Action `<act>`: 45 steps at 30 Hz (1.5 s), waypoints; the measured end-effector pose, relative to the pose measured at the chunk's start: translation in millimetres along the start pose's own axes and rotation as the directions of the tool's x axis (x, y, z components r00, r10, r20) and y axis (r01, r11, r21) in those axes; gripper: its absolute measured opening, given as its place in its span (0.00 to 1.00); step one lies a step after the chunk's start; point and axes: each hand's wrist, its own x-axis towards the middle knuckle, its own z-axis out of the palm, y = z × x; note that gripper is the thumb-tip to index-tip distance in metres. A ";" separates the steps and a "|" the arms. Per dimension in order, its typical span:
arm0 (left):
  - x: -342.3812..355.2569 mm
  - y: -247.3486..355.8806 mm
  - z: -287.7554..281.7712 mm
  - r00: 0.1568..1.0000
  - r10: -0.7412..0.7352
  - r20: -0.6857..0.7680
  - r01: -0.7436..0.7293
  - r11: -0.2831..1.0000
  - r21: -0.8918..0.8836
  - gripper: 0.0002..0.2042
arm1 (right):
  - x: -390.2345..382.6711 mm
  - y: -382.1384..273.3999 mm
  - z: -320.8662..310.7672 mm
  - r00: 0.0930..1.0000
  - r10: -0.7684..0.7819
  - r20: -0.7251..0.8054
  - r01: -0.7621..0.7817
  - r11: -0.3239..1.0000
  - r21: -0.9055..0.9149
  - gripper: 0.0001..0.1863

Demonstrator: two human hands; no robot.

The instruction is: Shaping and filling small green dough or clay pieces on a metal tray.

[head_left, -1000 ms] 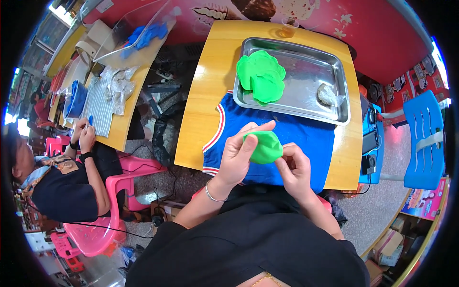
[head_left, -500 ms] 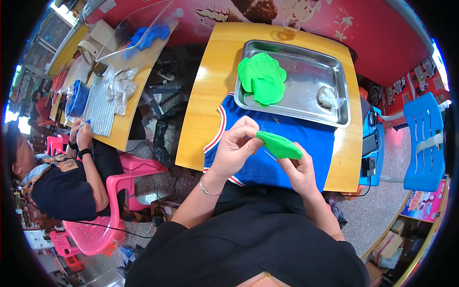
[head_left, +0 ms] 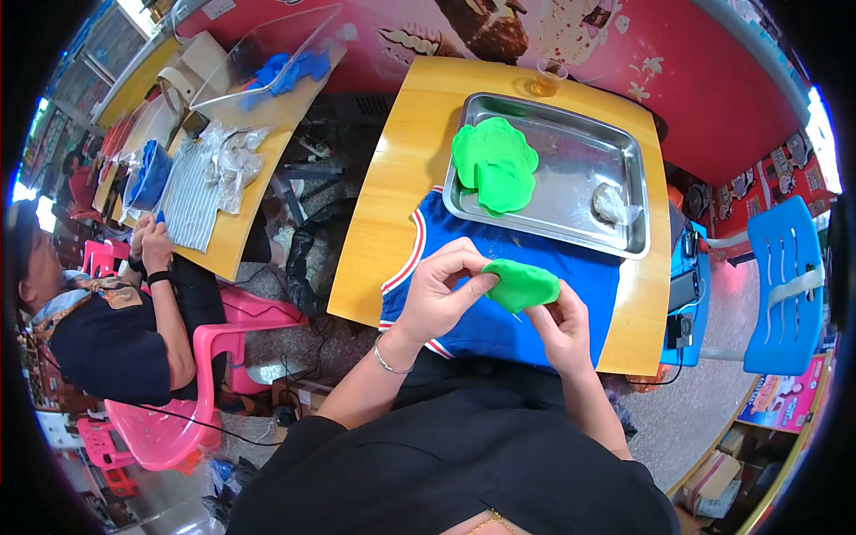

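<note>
My left hand [head_left: 452, 290] pinches the left edge of a flat, bright green clay-like disc [head_left: 521, 285] between thumb and fingers. On its lower right edge, the thumb and fingers of my right hand [head_left: 562, 328] are closed too. The disc is held above a blue sleeveless jersey [head_left: 571, 290] with red and white trim, spread on the table. Beyond it stands a shallow steel tray [head_left: 571, 116], where several similar green discs [head_left: 496, 165] overlap at the left end. A small, crumpled clear plastic bag [head_left: 613, 206] sits at the tray's right end.
Behind the tray, a clear cup [head_left: 548, 78] of amber liquid stands on the yellow table [head_left: 374, 214]. To the right are a blue chair [head_left: 785, 276] and black devices [head_left: 683, 294]. At left, another person [head_left: 116, 330] handles something small and blue beside a second table [head_left: 239, 234].
The green disc has turned so that more of its flat face shows. Both hands still grip it. The whole view has shifted slightly, with the tray lower in the picture.
</note>
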 end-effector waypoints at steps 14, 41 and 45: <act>-1.3 9.8 -5.2 0.998 -0.039 0.047 0.040 0.999 -0.003 0.07 | 1.4 -5.9 3.1 1.000 0.006 0.013 -0.007 0.997 0.074 0.04; 3.8 16.0 -4.6 0.995 0.038 -0.094 -0.042 0.998 -0.049 0.08 | 4.0 -0.6 14.0 0.982 -0.186 -0.019 0.176 0.955 -0.237 0.02; 0.5 15.5 -9.4 0.995 0.064 -0.082 -0.059 0.996 0.061 0.05 | 4.3 -5.4 18.1 0.987 -0.158 -0.008 0.149 0.946 -0.288 0.03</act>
